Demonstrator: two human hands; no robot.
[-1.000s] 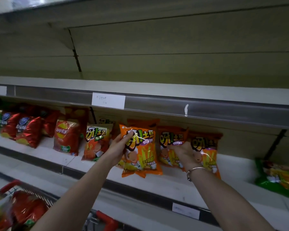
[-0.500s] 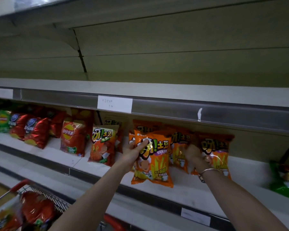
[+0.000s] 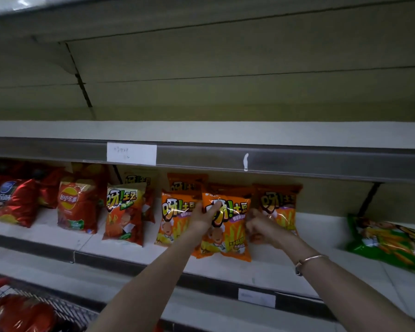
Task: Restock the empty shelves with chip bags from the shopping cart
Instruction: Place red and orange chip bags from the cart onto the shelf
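Orange chip bag (image 3: 225,226), centre of frame, upright on the shelf (image 3: 321,236) among like bags: left hand (image 3: 203,218) grips its upper left edge; right hand (image 3: 259,227) curled at its right edge, too blurred to tell its hold. Likely light, puffed, slick, crushable; take by side seams.

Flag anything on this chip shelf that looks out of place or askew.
The green bag at the far right lies flat and skewed on the shelf, while the orange bags beside it stand upright, facing out.
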